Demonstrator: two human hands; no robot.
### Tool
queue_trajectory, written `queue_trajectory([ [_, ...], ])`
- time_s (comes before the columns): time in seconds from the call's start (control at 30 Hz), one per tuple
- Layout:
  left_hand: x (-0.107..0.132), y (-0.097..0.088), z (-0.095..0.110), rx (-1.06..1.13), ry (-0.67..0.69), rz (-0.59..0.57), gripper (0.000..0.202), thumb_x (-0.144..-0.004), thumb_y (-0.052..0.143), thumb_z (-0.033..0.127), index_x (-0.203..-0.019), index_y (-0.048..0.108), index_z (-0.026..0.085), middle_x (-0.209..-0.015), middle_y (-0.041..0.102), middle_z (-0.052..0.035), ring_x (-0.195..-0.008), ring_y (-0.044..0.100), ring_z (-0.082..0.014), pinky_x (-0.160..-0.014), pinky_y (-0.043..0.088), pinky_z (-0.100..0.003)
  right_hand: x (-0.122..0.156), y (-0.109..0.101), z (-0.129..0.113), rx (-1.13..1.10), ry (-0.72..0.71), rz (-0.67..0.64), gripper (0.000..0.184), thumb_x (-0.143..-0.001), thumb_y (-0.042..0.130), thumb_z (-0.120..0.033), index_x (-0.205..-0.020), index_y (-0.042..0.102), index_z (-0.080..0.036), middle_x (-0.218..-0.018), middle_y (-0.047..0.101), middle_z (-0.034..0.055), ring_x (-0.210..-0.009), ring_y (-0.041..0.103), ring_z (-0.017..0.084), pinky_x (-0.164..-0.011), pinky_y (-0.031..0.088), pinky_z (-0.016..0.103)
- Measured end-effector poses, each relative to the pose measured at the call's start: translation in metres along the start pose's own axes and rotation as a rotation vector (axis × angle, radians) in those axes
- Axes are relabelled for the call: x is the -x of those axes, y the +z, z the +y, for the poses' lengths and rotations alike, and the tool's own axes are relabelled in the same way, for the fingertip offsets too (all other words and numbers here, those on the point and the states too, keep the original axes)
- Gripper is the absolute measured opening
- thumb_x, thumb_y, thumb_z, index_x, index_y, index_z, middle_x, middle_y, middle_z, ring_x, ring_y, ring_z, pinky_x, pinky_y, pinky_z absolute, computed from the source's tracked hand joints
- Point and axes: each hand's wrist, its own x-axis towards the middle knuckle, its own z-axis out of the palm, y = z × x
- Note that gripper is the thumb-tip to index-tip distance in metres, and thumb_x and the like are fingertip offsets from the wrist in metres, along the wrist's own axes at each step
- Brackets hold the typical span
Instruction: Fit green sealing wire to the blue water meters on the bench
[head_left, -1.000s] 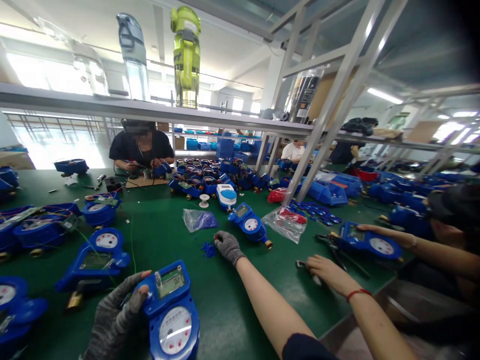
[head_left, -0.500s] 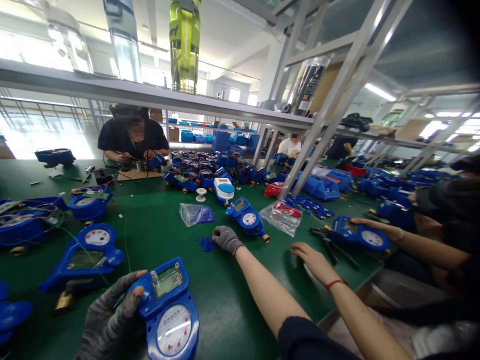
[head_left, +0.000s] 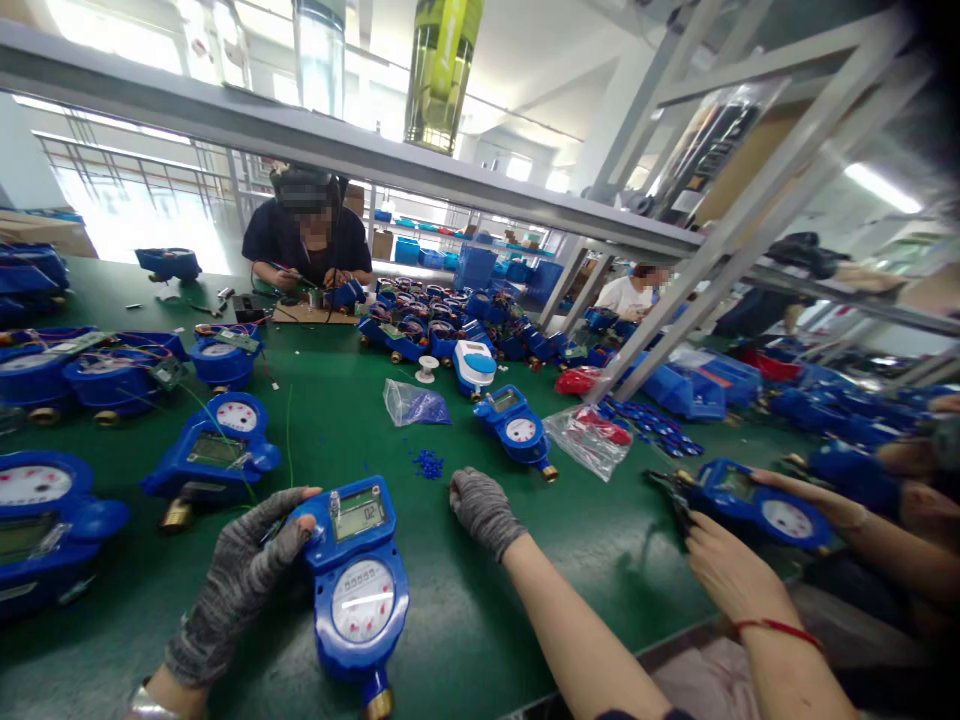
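My left hand (head_left: 251, 570), in a grey knit glove with bare fingertips, grips a blue water meter (head_left: 358, 590) by its upper left corner. That meter has a small display and a round white dial, and a brass fitting sits at its near end. My right hand (head_left: 484, 510), gloved the same way, is curled closed just above the green table. What its fingers hold, if anything, is hidden. A small heap of tiny blue pieces (head_left: 427, 463) lies beyond it to the left. Another blue water meter (head_left: 517, 428) rests past my right hand, beside a clear bag with blue contents (head_left: 417, 404).
More blue meters (head_left: 217, 445) stand on the left, some with loose wires. A co-worker's hand (head_left: 735, 570) at right holds pliers (head_left: 671, 490) by a meter (head_left: 757, 505). Many meters (head_left: 427, 320) crowd the far side, near a seated person (head_left: 307, 240). A shelf (head_left: 360, 150) with bottles spans above.
My right hand has drawn back from the heap of tiny blue pieces, nearer to me. The co-worker's hand has moved right and taken the pliers. The whole view has shifted.
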Motion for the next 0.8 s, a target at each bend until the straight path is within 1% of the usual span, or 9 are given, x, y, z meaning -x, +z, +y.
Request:
queue_trajectory([
  [0.1, 0.000, 0.001, 0.002, -0.028, 0.025, 0.007, 0.049, -0.076, 0.074, 0.047, -0.117, 0.066, 0.022, -0.120, 0.067, -0.0073, -0.113, 0.059, -0.0315, -0.083, 0.054, -0.031, 0.002, 0.006, -0.005, -0.028, 0.042, 0.007, 0.013, -0.089, 0.055, -0.020, -0.087, 0.067, -0.014, -0.092, 0.067, 0.0098, -0.087, 0.063, 0.020, -0.083, 0.049, 0.033],
  [0.2, 0.000, 0.001, 0.004, -0.074, 0.074, 0.006, 0.047, -0.076, 0.073, 0.048, -0.115, 0.067, 0.020, -0.118, 0.067, -0.0089, -0.111, 0.060, -0.0320, -0.087, 0.052, -0.035, 0.012, -0.001, -0.006, -0.082, 0.075, 0.048, 0.015, -0.089, 0.051, -0.019, -0.086, 0.066, -0.015, -0.092, 0.068, 0.0102, -0.087, 0.062, 0.020, -0.081, 0.048, 0.031],
  [0.27, 0.000, 0.002, 0.006, -0.102, 0.101, 0.005, 0.047, -0.077, 0.073, 0.048, -0.113, 0.068, 0.019, -0.116, 0.068, -0.0099, -0.110, 0.060, -0.0326, -0.089, 0.050, -0.037, 0.019, -0.011, -0.018, -0.133, 0.076, 0.070, 0.014, -0.090, 0.050, -0.020, -0.088, 0.064, -0.016, -0.092, 0.068, 0.0086, -0.086, 0.062, 0.019, -0.079, 0.048, 0.029],
  [0.33, 0.001, 0.002, 0.008, -0.123, 0.115, 0.005, 0.046, -0.077, 0.072, 0.049, -0.112, 0.068, 0.019, -0.114, 0.068, -0.0102, -0.108, 0.061, -0.0328, -0.090, 0.050, -0.039, 0.028, -0.024, -0.040, -0.271, 0.007, 0.092, 0.013, -0.091, 0.050, -0.022, -0.089, 0.062, -0.017, -0.089, 0.067, 0.0057, -0.083, 0.062, 0.017, -0.077, 0.049, 0.027],
  [0.4, 0.001, 0.002, 0.010, -0.127, 0.120, 0.007, 0.045, -0.077, 0.072, 0.048, -0.111, 0.068, 0.019, -0.114, 0.068, -0.0099, -0.108, 0.061, -0.0326, -0.089, 0.050, -0.038, 0.039, -0.042, -0.067, -0.441, -0.141, 0.110, 0.012, -0.091, 0.051, -0.024, -0.087, 0.061, -0.019, -0.086, 0.066, 0.0035, -0.080, 0.061, 0.016, -0.076, 0.049, 0.027],
  [0.47, 0.002, 0.002, 0.010, -0.111, 0.122, 0.004, 0.045, -0.078, 0.072, 0.047, -0.112, 0.068, 0.019, -0.116, 0.068, -0.0098, -0.109, 0.061, -0.0324, -0.089, 0.050, -0.038, 0.051, -0.059, -0.091, -0.502, -0.302, 0.105, 0.012, -0.091, 0.051, -0.024, -0.086, 0.061, -0.020, -0.085, 0.064, 0.0035, -0.081, 0.060, 0.016, -0.077, 0.049, 0.029],
  [0.53, 0.002, 0.002, 0.010, -0.098, 0.123, 0.002, 0.045, -0.078, 0.072, 0.047, -0.113, 0.067, 0.019, -0.117, 0.068, -0.0100, -0.109, 0.060, -0.0324, -0.089, 0.050, -0.038, 0.059, -0.070, -0.107, -0.436, -0.401, 0.081, 0.012, -0.091, 0.051, -0.023, -0.086, 0.062, -0.020, -0.085, 0.064, 0.0044, -0.082, 0.060, 0.018, -0.078, 0.049, 0.031],
  [0.6, 0.002, 0.003, 0.010, -0.102, 0.123, 0.002, 0.044, -0.078, 0.072, 0.047, -0.113, 0.067, 0.019, -0.116, 0.068, -0.0099, -0.109, 0.060, -0.0325, -0.090, 0.050, -0.039, 0.063, -0.074, -0.114, -0.349, -0.438, 0.067, 0.013, -0.091, 0.051, -0.023, -0.087, 0.063, -0.020, -0.086, 0.065, 0.0059, -0.083, 0.060, 0.019, -0.079, 0.050, 0.033],
  [0.8, 0.001, 0.004, 0.011, -0.136, 0.128, 0.015, 0.044, -0.077, 0.072, 0.048, -0.112, 0.069, 0.020, -0.116, 0.068, -0.0091, -0.110, 0.060, -0.0326, -0.091, 0.049, -0.039, 0.065, -0.068, -0.115, -0.110, -0.461, 0.078, 0.015, -0.089, 0.055, -0.025, -0.097, 0.066, -0.019, -0.097, 0.067, 0.0099, -0.090, 0.060, 0.024, -0.086, 0.051, 0.040],
])
